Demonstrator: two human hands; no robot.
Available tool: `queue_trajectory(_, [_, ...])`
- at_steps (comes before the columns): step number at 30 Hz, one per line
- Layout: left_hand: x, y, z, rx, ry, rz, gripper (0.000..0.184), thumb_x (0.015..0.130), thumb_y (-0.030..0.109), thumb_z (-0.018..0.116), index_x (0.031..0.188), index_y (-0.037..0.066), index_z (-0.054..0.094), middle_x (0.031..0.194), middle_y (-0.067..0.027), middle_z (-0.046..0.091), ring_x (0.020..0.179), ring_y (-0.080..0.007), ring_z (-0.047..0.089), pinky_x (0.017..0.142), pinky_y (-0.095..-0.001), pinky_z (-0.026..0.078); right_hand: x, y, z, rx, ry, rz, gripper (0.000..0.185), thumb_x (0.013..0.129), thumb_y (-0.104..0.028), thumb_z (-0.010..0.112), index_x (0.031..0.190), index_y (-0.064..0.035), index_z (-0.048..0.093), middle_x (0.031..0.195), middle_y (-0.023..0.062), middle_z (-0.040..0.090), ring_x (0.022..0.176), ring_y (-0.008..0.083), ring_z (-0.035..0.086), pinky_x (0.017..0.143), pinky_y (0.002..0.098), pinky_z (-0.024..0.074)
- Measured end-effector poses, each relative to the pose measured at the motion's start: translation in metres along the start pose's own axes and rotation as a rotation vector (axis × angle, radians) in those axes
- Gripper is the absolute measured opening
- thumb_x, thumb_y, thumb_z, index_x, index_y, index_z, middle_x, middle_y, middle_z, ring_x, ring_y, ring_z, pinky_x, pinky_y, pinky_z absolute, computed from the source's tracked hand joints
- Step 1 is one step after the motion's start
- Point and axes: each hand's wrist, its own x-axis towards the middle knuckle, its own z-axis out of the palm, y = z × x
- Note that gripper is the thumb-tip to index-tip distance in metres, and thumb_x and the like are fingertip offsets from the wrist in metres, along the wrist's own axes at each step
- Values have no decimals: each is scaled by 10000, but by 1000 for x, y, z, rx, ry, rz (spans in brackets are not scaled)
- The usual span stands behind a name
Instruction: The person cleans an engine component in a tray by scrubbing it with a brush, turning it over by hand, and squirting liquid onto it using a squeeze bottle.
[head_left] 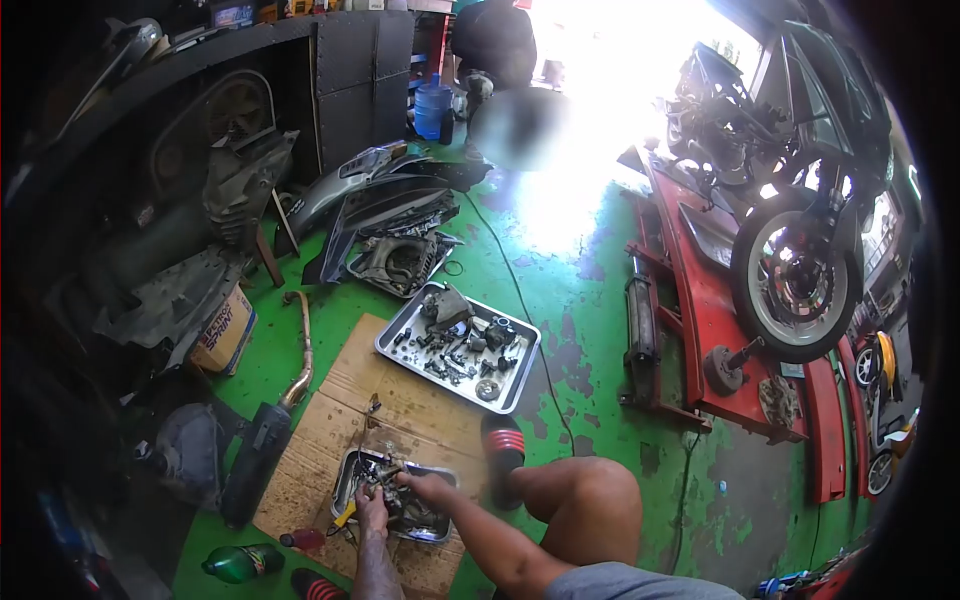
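Observation:
My left hand (372, 508) reaches into a small metal tray (448, 538) of dark, greasy metal parts, its fingers closed round something too small to make out. A yellow-handled tool (344, 515) lies beside it, across the tray's left edge; whether the hand touches it is unclear. From the right, my right hand (428, 488) comes over the same tray. Its fingers are curled close to the left hand, near a light metal piece (388, 474), and their grip is partly hidden. The tray rests on a stained cardboard sheet (330, 420).
A larger tray (512, 400) of engine parts lies ahead. An exhaust pipe (262, 450), a green bottle (243, 563) and a small red bottle (303, 540) are at left. A motorcycle (800, 270) stands on a red lift (690, 320) at right. Another person (493, 45) stands at the back.

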Motion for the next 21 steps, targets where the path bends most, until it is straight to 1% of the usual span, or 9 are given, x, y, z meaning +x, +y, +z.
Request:
queue_trajectory(3, [-19, 21, -3, 2, -75, -69, 654, 985, 162, 647, 1543, 56, 321, 1500, -179, 470, 1366, -298, 471, 1112, -389, 392, -8, 2, -1, 87, -56, -49, 909, 795, -708, 697, 1244, 81, 660, 1252, 211, 658, 1122, 283, 616, 959, 399, 475])
queue_trajectory(6, [4, -24, -9, -82, -86, 35, 657, 986, 163, 650, 1544, 60, 319, 1516, -182, 457, 1375, -298, 465, 1110, -386, 392, 10, 18, 7, 101, -73, -41, 801, 848, -630, 697, 1271, 49, 660, 1263, 186, 659, 1131, 263, 606, 972, 394, 466])
queue_trajectory(13, [-5, -18, -14, -237, -66, 155, 659, 997, 87, 610, 1567, 62, 281, 1540, -150, 434, 1369, -266, 474, 1116, -377, 405, 74, 36, 6, -31, -129, -148, 519, 924, -385, 732, 1283, -16, 663, 1216, 112, 675, 1125, 211, 594, 936, 359, 494])
queue_trajectory(15, [-27, -4, -11, -317, -101, 106, 674, 995, 69, 606, 1578, 69, 266, 1531, -134, 447, 1355, -248, 485, 1102, -367, 419, 120, 67, 0, 2, -174, -246, 635, 917, -379, 741, 1420, -50, 537, 1331, 112, 615, 1179, 242, 576, 992, 411, 491])
queue_trajectory(17, [-9, -31, -8, -331, -118, 95, 701, 988, 52, 610, 1587, 71, 248, 1500, -123, 479, 1322, -230, 513, 1067, -354, 449, 160, 92, -10, -264, -76, -255, 626, 918, -446, 721, 1381, -50, 578, 1296, 103, 640, 1173, 240, 581, 989, 417, 492])
queue_trajectory(18, [-4, -44, -9, -254, -144, 167, 713, 984, 44, 613, 1591, 71, 240, 1494, -127, 481, 1300, -226, 531, 1047, -345, 465, 101, 50, -11, -100, -216, -262, 611, 910, -480, 717, 1333, -50, 620, 1259, 100, 659, 1138, 222, 595, 962, 397, 500])
queue_trajectory(19, [-16, -33, -6, -395, -165, 59, 714, 980, 36, 612, 1590, 70, 242, 1470, -140, 505, 1283, -230, 547, 1043, -336, 466, 97, 51, -13, -119, -174, -212, 592, 911, -471, 715, 1323, -53, 638, 1217, 90, 680, 1092, 200, 608, 931, 374, 504])
queue_trajectory(20, [-12, -41, -4, -349, -178, 122, 746, 980, 31, 609, 1602, 79, 201, 1447, -145, 526, 1269, -224, 559, 1009, -343, 493, 77, 38, -11, -188, -83, -172, 607, 913, -454, 719, 1355, -51, 621, 1198, 81, 687, 1084, 186, 608, 918, 357, 503])
queue_trajectory(21, [-16, -40, -2, -399, -159, 89, 769, 978, 25, 611, 1606, 86, 172, 1421, -145, 550, 1244, -221, 579, 988, -344, 507, 88, 49, -16, -215, -148, -249, 600, 924, -438, 711, 1372, -51, 610, 1193, 77, 690, 1084, 182, 609, 925, 354, 501])
